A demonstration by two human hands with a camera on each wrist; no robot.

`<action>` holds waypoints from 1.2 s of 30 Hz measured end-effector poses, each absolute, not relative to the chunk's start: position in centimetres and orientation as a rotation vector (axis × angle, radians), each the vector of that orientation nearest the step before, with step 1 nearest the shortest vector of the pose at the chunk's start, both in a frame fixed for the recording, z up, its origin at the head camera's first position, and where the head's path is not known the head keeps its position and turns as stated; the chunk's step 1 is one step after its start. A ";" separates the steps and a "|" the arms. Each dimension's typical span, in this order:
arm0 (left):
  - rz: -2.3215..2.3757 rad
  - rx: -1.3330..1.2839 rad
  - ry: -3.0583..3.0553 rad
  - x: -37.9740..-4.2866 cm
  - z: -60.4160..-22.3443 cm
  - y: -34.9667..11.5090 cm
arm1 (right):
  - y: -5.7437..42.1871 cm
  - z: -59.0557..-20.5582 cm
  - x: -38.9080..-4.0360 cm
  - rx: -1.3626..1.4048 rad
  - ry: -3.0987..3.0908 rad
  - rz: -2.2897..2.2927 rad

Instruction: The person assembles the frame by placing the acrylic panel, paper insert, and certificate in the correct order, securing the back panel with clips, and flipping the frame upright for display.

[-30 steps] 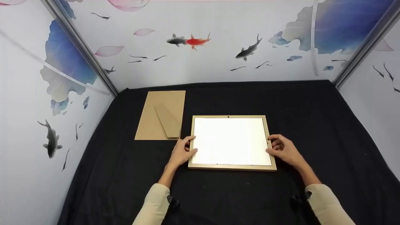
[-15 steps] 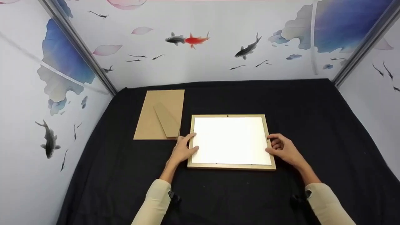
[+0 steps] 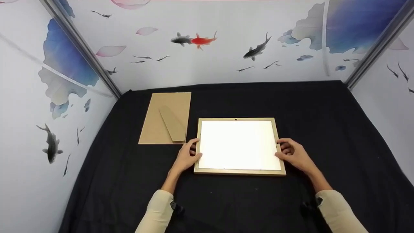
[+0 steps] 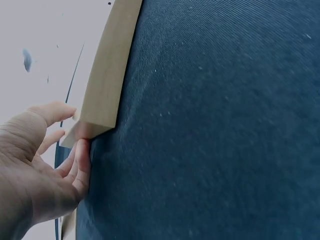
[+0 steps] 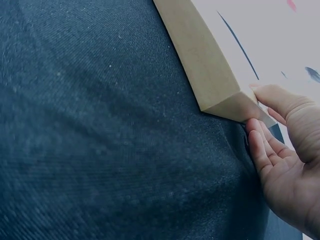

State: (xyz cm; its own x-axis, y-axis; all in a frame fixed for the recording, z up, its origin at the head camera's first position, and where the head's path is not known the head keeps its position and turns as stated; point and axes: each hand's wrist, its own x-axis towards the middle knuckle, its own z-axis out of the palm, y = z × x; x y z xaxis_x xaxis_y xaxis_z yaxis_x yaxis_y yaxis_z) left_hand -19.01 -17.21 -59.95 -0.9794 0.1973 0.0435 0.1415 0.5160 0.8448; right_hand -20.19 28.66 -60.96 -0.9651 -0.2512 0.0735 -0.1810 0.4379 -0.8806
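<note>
- Head view: our left hand (image 3: 187, 158) and right hand (image 3: 294, 156) are pinching opposite short sides of the gold picture frame (image 3: 239, 172).
- On the black cloth (image 3: 239, 204), we are seemingly steadying it; the next move is likely needing an even grip.
- Farther left, the easel-back board (image 3: 165, 118) is lying.

A black cloth (image 3: 323, 110) spreads out between printed white walls, looking blue and lint-flecked in the wrist views. On the back wall (image 3: 226, 71) a red fish (image 3: 203, 40) meets a grey fish (image 3: 180, 39) — a darker fish (image 3: 257, 50) slants farther right, near a blue leaf (image 3: 365, 26). Pink petals (image 3: 111, 51) dot its left part. The left wall (image 3: 19, 113) bears another blue leaf (image 3: 66, 51) and, below it, a charcoal fish (image 3: 52, 144). Grey metal posts (image 3: 378, 48) mark both corners — slender dark strokes (image 3: 403, 72) streak the right wall (image 3: 388, 100).
</note>
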 end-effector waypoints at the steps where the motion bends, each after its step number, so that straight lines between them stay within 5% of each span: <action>1: 1.509 0.297 2.673 -19.0 -60.0 -17.3 | 28.6 -61.0 -20.2 -0.391 2.605 -1.585; 16: 1.930 0.028 2.580 -18.8 -60.3 -20.1 | 27.7 -58.7 -19.2 -0.428 2.604 -1.609; 28: 2.258 -0.502 2.395 -19.0 -59.6 -23.1 | 28.6 -61.3 -20.4 -0.406 2.633 -1.590; 36: 2.334 -0.597 2.179 -19.1 -59.2 -23.5 | 28.1 -60.9 -20.7 -0.368 2.638 -1.579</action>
State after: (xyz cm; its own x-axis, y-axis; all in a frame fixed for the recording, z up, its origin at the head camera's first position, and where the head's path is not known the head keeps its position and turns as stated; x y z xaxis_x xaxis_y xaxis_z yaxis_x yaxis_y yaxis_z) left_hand -19.05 -23.47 -59.16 -0.9269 -0.3225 -0.1919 -0.1695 -0.0966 0.9808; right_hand -20.70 28.09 -60.87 -0.9708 -0.2252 0.0828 -0.1793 0.4520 -0.8738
